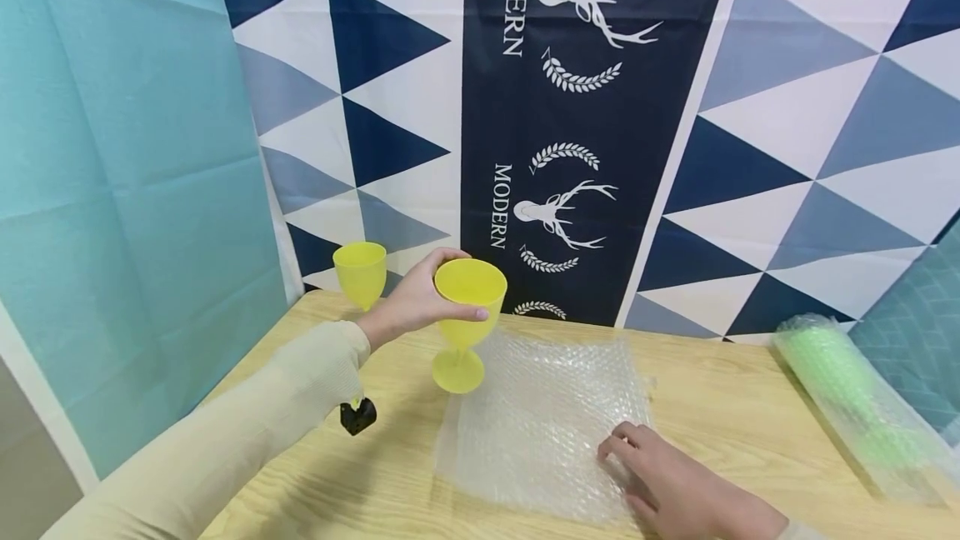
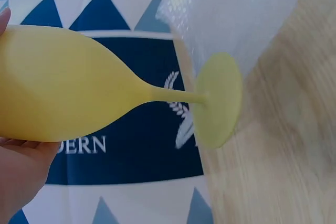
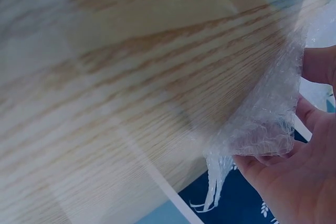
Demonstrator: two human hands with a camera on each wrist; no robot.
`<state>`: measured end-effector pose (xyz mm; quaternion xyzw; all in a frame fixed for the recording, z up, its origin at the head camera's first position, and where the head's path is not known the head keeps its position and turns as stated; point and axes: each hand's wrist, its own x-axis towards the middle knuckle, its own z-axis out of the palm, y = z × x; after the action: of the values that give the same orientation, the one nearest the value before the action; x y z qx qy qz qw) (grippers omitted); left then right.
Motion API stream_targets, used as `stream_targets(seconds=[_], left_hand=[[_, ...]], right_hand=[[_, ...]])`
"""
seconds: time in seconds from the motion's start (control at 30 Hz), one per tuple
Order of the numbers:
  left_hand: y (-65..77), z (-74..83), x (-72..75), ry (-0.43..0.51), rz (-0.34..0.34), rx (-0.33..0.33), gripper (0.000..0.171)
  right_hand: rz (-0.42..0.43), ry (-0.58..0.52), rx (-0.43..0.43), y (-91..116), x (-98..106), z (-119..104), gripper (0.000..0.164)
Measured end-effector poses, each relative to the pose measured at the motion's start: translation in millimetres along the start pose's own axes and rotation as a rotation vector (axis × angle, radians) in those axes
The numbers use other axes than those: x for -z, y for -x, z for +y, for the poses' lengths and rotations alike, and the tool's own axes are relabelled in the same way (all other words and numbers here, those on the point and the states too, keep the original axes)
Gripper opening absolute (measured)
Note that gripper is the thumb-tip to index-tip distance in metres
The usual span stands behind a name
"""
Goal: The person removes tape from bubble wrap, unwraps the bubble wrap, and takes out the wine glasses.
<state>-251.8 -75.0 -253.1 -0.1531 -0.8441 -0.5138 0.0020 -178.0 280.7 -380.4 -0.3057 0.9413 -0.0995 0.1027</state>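
My left hand grips a yellow plastic goblet by its bowl, fingers behind and thumb across the front. In the left wrist view, the goblet's slim stem and round foot show beyond the bowl. In the head view, the foot overlaps the left edge of a bubble wrap sheet lying flat on the table. At the sheet's right edge, my right hand has its fingers bent. The right wrist view shows the bubble wrap pinched at its edge, some fingers partly hidden behind it.
A second yellow goblet stands behind my left forearm, its lower part hidden. At the right lies a light green item wrapped in bubble wrap. A patterned cloth hangs along the back of the wooden table. A small black device is under my left wrist.
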Motion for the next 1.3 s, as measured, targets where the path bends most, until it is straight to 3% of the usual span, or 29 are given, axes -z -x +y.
stream_targets(seconds=[0.33,0.67,1.03,1.3], left_hand=[[-20.2,-14.9,9.9,-0.014,0.182,0.014,0.088],[-34.4,-40.1,10.4,-0.021,0.252,-0.021,0.086],[-46.4,-73.0,3.2,0.018,0.377,0.097,0.09],[-58.1,-80.8,1.4,0.02,0.45,0.093,0.088]], right_hand=[[-0.022,-0.054,-0.039,3,0,1,0.039],[-0.014,-0.057,-0.024,4,1,3,0.039],[0.006,-0.077,0.031,2,-7,5,0.035],[0.024,-0.048,0.05,3,-5,7,0.036]])
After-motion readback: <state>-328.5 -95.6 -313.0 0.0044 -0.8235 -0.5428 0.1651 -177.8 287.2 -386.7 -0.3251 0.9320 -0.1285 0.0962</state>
